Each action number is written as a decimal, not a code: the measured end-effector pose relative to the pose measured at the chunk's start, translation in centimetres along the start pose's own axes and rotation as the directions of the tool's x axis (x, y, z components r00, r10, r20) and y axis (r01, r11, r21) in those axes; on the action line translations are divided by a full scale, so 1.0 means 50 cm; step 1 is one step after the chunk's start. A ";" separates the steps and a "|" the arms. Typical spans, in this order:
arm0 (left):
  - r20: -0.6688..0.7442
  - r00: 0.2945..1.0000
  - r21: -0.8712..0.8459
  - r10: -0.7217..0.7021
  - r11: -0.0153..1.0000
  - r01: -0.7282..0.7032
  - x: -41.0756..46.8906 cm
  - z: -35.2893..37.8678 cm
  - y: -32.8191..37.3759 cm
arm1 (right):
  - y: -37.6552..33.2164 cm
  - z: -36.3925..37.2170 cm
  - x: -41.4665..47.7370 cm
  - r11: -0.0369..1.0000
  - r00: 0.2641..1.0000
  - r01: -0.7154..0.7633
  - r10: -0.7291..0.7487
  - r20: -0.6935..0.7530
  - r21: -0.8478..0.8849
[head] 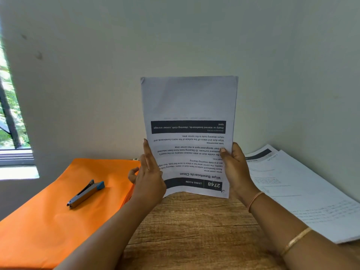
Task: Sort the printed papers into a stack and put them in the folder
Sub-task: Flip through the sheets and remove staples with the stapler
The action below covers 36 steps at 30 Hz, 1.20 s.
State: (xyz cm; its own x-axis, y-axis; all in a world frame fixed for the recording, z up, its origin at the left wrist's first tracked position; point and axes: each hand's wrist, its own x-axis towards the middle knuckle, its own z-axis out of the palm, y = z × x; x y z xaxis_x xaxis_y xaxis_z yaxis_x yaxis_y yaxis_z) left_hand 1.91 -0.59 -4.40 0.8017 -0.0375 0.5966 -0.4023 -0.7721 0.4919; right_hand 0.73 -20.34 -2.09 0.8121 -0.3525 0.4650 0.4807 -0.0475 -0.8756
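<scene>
Both hands, left hand (149, 172) and right hand (236, 168), clamped on light, floppy printed papers (188, 106), best gripped along side edges.

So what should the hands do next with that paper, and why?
Probably turn the held paper the right way up: its print reads upside down. Both the left hand and right hand grip it upright above the table; then it can join the other papers before the orange folder.

The printed sheet (188, 133), held upside down, carries "2748" and "LIVING ROOM" in its dark header band, with the title "Wipe Baseboards Clean" just beside that band. A second dark band farther up the sheet reads "Dusty or stained baseboards, cleaning cloth, corner storage spot".
</scene>
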 end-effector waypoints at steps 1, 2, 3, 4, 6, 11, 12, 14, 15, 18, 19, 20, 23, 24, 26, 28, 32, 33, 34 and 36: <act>0.017 1.000 0.024 -0.005 1.000 0.004 0.000 0.002 -0.004 | 0.002 -0.002 0.001 1.000 1.000 -0.015 0.015 -0.001 -0.007; 0.038 0.999 0.049 -0.008 0.999 0.006 -0.001 0.003 -0.006 | 0.003 -0.003 0.002 1.000 1.000 -0.025 0.025 -0.001 -0.012; 0.061 0.998 0.071 -0.009 0.997 0.004 -0.002 0.004 -0.008 | 0.004 -0.005 0.002 0.999 0.999 -0.032 0.032 -0.001 -0.013; 0.080 0.997 0.090 -0.010 0.996 0.002 -0.003 0.005 -0.008 | 0.004 -0.005 0.003 0.999 0.999 -0.036 0.036 0.000 -0.008; 0.087 0.996 0.111 -0.012 0.994 0.002 -0.004 0.003 -0.006 | 0.000 -0.004 0.002 1.000 1.000 -0.030 0.030 -0.002 0.006; 0.049 0.998 0.036 -0.041 0.999 0.039 -0.002 0.000 -0.001 | 0.004 -0.005 0.003 0.998 1.000 -0.021 0.022 -0.006 0.060; 0.064 0.996 0.016 -0.058 0.998 0.057 -0.003 0.002 -0.002 | 0.008 -0.004 0.003 0.996 0.999 -0.047 0.047 0.012 0.069; 0.098 0.991 -0.014 -0.094 0.995 0.096 -0.004 0.005 -0.005 | 0.015 -0.001 0.001 0.994 0.995 -0.088 0.086 0.040 0.058; 0.109 0.988 -0.021 -0.108 0.994 0.111 -0.004 0.005 -0.005 | 0.016 0.000 0.000 0.995 0.995 -0.093 0.091 0.042 0.047; 0.118 0.984 -0.029 -0.134 0.990 0.139 -0.002 0.003 -0.003 | 0.018 -0.001 0.000 0.997 0.996 -0.080 0.079 0.040 0.024; 0.120 0.983 -0.033 -0.139 0.989 0.144 -0.001 0.001 -0.002 | 0.017 -0.002 0.000 0.997 0.997 -0.073 0.072 0.040 0.008; 0.123 0.983 -0.038 -0.139 0.989 0.145 0.001 -0.003 -0.001 | 0.015 -0.004 0.002 0.998 0.997 -0.063 0.063 0.041 -0.008; 0.143 0.980 -0.059 -0.137 0.987 0.147 0.010 -0.015 -0.002 | 0.005 -0.011 0.005 0.999 0.998 -0.036 0.036 0.054 -0.003; 0.141 0.981 -0.062 -0.134 0.988 0.144 0.013 -0.019 -0.002 | 0.000 -0.013 0.006 1.000 0.998 -0.025 0.024 0.059 0.013; 0.106 0.987 -0.065 -0.117 0.990 0.124 0.018 -0.023 0.001 | -0.009 -0.015 0.007 0.999 0.998 -0.004 0.001 0.060 0.050; 0.061 0.993 -0.065 -0.100 0.992 0.104 0.015 -0.023 0.005 | -0.009 -0.015 0.007 0.997 0.999 -0.005 0.001 0.052 0.074; 0.099 0.986 0.004 -0.132 0.991 0.132 -0.001 -0.010 -0.002 | 0.012 -0.008 -0.004 0.999 0.998 -0.040 0.040 0.052 0.011; 0.115 0.982 0.029 -0.148 0.989 0.146 -0.004 -0.007 -0.005 | 0.018 -0.007 -0.008 0.999 0.997 -0.039 0.041 0.060 -0.026; 0.126 0.979 0.046 -0.158 0.987 0.153 -0.006 -0.004 -0.008 | 0.022 -0.006 -0.009 0.997 0.997 -0.038 0.042 0.063 -0.060; 0.140 0.978 0.043 -0.155 0.988 0.151 -0.003 -0.006 -0.008 | 0.020 -0.008 -0.007 0.993 0.997 -0.049 0.054 0.048 -0.106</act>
State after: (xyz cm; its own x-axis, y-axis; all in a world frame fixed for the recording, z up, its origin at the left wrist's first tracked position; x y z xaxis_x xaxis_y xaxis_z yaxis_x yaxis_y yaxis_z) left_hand 1.84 -0.11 -4.49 0.9082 -0.0054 0.4186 -0.2577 -0.7952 0.5488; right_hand 0.79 -20.64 -3.19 0.8520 -0.3092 0.4225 0.4025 -0.1292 -0.9062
